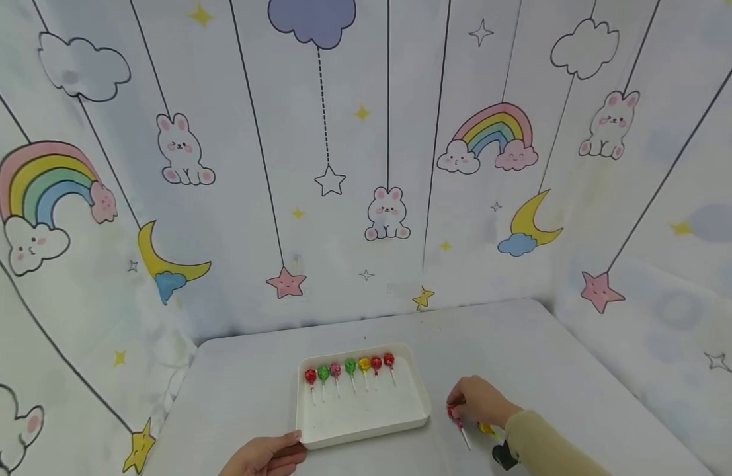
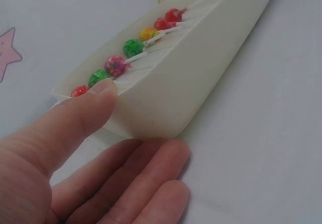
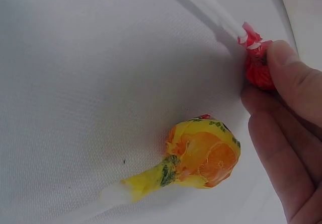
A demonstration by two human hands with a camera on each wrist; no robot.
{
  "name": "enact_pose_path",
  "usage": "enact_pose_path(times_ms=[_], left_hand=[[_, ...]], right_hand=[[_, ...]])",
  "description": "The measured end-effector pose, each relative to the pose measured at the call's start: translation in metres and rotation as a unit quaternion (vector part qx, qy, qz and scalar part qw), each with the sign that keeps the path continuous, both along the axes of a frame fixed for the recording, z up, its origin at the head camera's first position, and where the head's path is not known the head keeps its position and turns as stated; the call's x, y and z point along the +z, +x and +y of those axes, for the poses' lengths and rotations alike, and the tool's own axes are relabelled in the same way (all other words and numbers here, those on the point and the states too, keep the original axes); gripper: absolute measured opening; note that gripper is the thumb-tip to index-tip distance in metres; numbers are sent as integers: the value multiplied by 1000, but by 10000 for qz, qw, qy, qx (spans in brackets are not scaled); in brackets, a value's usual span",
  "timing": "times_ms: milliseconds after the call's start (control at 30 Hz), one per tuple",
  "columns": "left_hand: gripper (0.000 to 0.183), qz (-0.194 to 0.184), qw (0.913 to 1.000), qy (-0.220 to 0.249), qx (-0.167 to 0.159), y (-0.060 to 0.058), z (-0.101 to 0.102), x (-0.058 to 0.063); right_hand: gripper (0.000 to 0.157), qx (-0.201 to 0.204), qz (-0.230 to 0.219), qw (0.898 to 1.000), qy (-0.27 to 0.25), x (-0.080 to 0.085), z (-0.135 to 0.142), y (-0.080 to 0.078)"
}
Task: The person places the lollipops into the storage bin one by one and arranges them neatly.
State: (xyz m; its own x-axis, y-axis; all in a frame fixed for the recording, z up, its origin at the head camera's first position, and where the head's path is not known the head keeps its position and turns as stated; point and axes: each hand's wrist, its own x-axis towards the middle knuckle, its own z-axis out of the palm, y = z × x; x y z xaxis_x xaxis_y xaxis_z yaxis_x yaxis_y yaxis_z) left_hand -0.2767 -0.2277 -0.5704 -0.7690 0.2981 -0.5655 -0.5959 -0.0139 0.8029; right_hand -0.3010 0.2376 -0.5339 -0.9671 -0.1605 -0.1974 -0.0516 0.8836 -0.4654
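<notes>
A shallow white tray (image 1: 360, 420) lies on the table with a row of several wrapped lollipops along its far side, in red, green, pink and yellow. My left hand (image 1: 267, 456) holds its near left corner; the left wrist view shows the thumb over the rim and the fingers under the tray wall (image 2: 166, 90). Right of the tray, my right hand (image 1: 485, 400) pinches a red lollipop (image 3: 257, 70) by its wrapped head, the white stick pointing away from the fingers. A yellow lollipop with an orange-slice print (image 3: 206, 153) lies on the table beside that hand.
The pale tabletop (image 1: 235, 390) meets a fabric wall (image 1: 354, 264) printed with bunnies, stars and rainbows at the back and sides. A dark object (image 1: 504, 455), perhaps part of the wrist camera, shows by the right sleeve (image 1: 550, 443).
</notes>
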Motion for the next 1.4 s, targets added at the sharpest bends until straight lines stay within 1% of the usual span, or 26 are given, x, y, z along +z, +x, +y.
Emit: enact_pose_path(times_ms=[167, 300, 433, 500, 567, 667, 767, 833, 1000, 1100, 1233, 1400], left_hand=[[51, -52, 9999, -90, 77, 1, 0, 1], [48, -114, 9998, -109, 134, 2, -1, -1], [45, -139, 9997, -121, 130, 4, -2, -4], [47, -126, 9997, -165, 119, 4, -3, -4], [48, -183, 9995, -203, 143, 4, -3, -3], [52, -200, 9994, -248, 166, 3, -3, -1], [53, -202, 9994, -176, 208, 3, -3, 0], [54, -209, 9994, -94, 262, 2, -2, 0], [53, -162, 9993, -19, 327, 2, 2, -2], [52, -93, 9995, -108, 292, 0, 1, -4], [50, -3, 9996, -185, 233, -1, 1, -4], [46, 88, 9990, -318, 293, 1, 2, -2]], right_hand=[[15, 5, -30, 9999, -123, 1, -1, -1], [14, 58, 153, 9997, -189, 11, -2, -8], [12, 149, 471, 9987, -76, 28, -8, -25], [10, 200, 605, 9980, -45, 38, -16, -37], [10, 208, 719, 9972, -68, 46, -29, -48], [12, 211, 908, 9956, -112, 52, -54, -61], [14, 296, 1020, 9941, -229, 52, -86, -68], [15, 443, 1043, 9932, -260, 49, -108, -69], [12, 876, 1116, 9896, -243, 35, -161, -62], [11, 926, 1074, 9894, -318, 26, -188, -57], [11, 913, 995, 9899, -431, 18, -212, -52], [10, 889, 894, 9914, -363, 11, -224, -48]])
